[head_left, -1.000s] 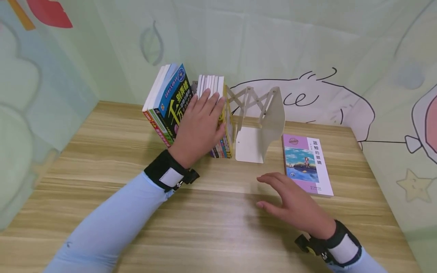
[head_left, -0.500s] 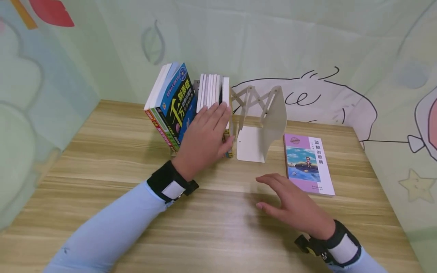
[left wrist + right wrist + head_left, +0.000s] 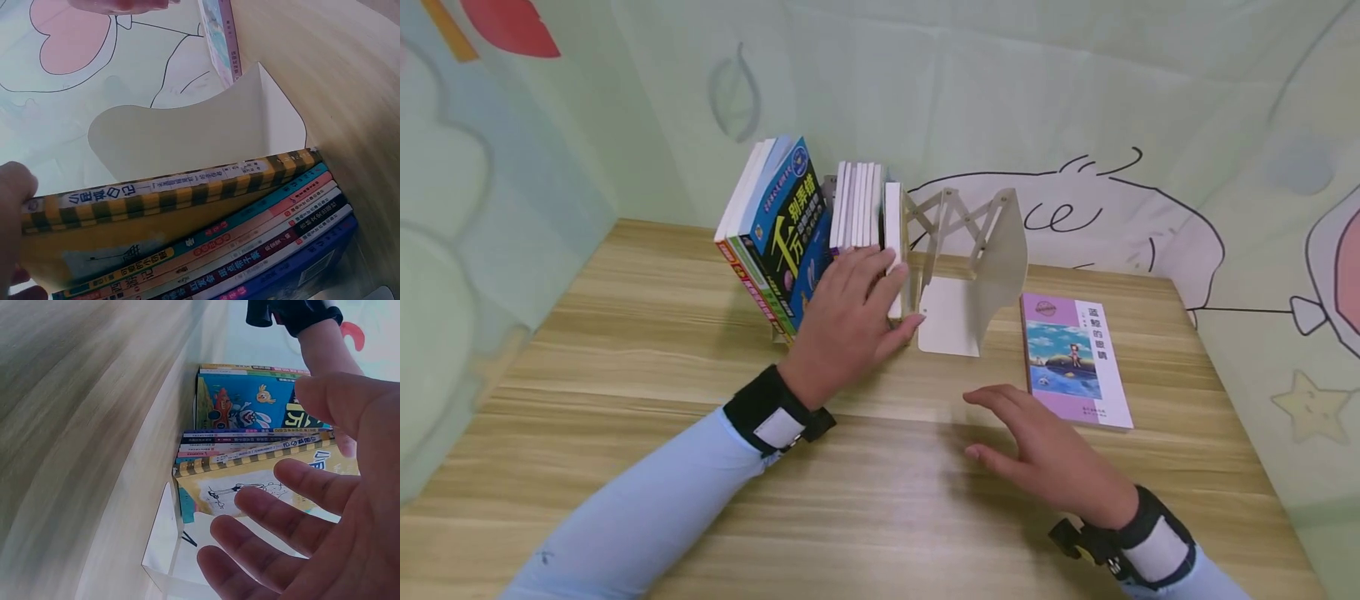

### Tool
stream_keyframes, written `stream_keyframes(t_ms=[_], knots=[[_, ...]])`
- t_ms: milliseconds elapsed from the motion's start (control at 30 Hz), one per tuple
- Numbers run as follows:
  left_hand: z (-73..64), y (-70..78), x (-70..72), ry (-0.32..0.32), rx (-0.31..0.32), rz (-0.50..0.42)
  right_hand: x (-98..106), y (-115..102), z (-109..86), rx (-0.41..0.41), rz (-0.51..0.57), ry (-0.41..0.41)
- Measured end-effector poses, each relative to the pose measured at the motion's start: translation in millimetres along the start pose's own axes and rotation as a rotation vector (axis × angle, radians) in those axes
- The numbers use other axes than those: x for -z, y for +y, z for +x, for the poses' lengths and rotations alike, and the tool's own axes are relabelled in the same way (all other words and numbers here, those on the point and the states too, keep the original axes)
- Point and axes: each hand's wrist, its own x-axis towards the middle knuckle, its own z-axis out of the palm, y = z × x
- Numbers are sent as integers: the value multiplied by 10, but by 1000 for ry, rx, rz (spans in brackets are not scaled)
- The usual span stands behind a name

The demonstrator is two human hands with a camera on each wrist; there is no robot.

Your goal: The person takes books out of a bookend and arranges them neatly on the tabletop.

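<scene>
My left hand [image 3: 842,321] pinches a yellow book with a checked spine [image 3: 169,190] between thumb and fingers. This book is tilted out from the row of thin books [image 3: 857,204] standing on its left, and a wedge-shaped gap separates their spines in the left wrist view. Larger books with a black and blue cover [image 3: 790,225] lean at the row's left end. My right hand [image 3: 1045,450] hovers over the front of the table, fingers spread and holding nothing, near a purple-and-white book [image 3: 1067,358] that lies flat with its cover up.
A beige metal bookend [image 3: 1003,267] with folding crossbars stands right of the books, its base plate [image 3: 951,317] on the wooden table [image 3: 865,508]. A cloth printed with cartoon drawings [image 3: 820,83] hangs behind and at both sides.
My left hand has slid from the tops of the books down and toward me, its fingers closing on the yellow book. That book has tipped out of the row. My right hand stays put.
</scene>
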Motion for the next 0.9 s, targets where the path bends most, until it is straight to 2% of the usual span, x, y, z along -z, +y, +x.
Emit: stream_keyframes(t_ms=[200,300,400,533,700,900], knots=[[-61,7,-10,58,15,-129,-21,-7,-13,-5,-8,-27],[-99,28,-9,42,44,-164,-31,1,-13,6,-14,-19],[-135,39,4,6,80,-165,-38,5,-11,3,-12,-18],[-168,29,26,-27,114,-119,-51,11,-16,-19,-2,-33],[-174,23,44,-82,116,-76,-67,19,-24,-25,2,-39],[-185,34,63,-128,114,-86,-79,30,-26,-8,-7,-22]])
